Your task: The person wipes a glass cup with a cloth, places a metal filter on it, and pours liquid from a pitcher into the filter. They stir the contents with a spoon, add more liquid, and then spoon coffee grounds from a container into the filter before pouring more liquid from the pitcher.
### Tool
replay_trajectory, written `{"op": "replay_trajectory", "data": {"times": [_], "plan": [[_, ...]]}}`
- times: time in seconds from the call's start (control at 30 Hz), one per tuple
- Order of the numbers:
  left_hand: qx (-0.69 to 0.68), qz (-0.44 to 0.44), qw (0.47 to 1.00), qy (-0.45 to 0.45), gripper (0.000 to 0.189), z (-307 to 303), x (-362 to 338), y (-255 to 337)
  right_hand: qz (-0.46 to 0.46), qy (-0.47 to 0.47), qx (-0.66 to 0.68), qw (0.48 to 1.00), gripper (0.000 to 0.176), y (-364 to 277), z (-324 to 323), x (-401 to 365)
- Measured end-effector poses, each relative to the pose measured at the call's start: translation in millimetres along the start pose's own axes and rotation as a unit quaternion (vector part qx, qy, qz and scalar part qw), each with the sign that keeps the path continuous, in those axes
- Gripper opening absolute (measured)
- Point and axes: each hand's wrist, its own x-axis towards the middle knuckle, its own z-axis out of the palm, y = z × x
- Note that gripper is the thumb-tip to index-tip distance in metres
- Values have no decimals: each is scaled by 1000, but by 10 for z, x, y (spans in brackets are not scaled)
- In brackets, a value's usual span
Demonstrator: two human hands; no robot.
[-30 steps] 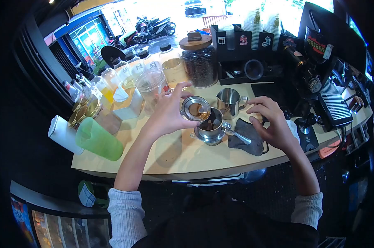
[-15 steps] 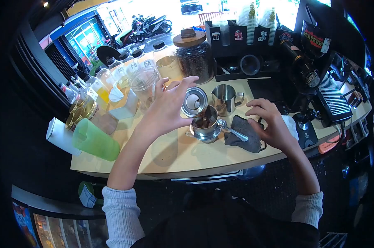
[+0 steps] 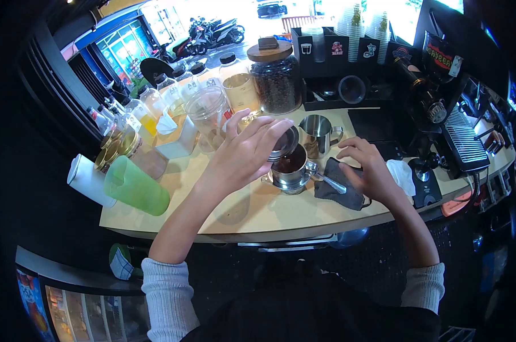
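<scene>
My left hand (image 3: 241,151) grips a small round metal cup (image 3: 285,143), tilted just above a metal drip coffee filter (image 3: 289,181); the fingers partly cover the cup. Dark ground coffee (image 3: 290,163) shows inside the filter, which stands on the counter. Over a dark grey cloth (image 3: 338,199), my right hand (image 3: 372,174) hovers with its fingers apart and nothing in them. A silver spoon (image 3: 335,186) lies between the filter and that hand, its handle over the cloth. Behind the filter stands a steel milk pitcher (image 3: 315,134).
To the left are a green tumbler (image 3: 135,185), a tissue box (image 3: 177,139) and a clear plastic jar (image 3: 209,111). A big jar of coffee beans (image 3: 275,82) stands at the back. An espresso machine (image 3: 463,131) is at the right, near a white cloth (image 3: 401,176).
The metal cup has turned in my left hand, so its inside no longer shows. More dark coffee is visible in the filter. My right hand stays nearly still; the view has shifted slightly.
</scene>
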Motion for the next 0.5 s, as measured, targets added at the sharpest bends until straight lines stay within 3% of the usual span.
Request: {"op": "replay_trajectory", "data": {"times": [0.1, 0.17, 0.2, 0.27, 0.5], "plan": [[-26, -33, 999, 11, 88, 5, -60, -66, 38, 17, 30, 999, 21, 219, 132, 105], [-43, -57, 997, 22, 90, 13, -126, -121, 66, 90, 51, 992, 27, 447, 268, 182], [-53, -81, 995, 36, 92, 15, -166, -144, 64, 91, 52, 992, 27, 529, 325, 209], [-61, -107, 991, 49, 94, -3, -223, -156, 166, 85, 95, 978, 31, 662, 441, 246], [-234, -279, 926, 102, 93, 54, -494, -177, 247, 59, 211, 944, 32, 1023, 693, 304]]}}
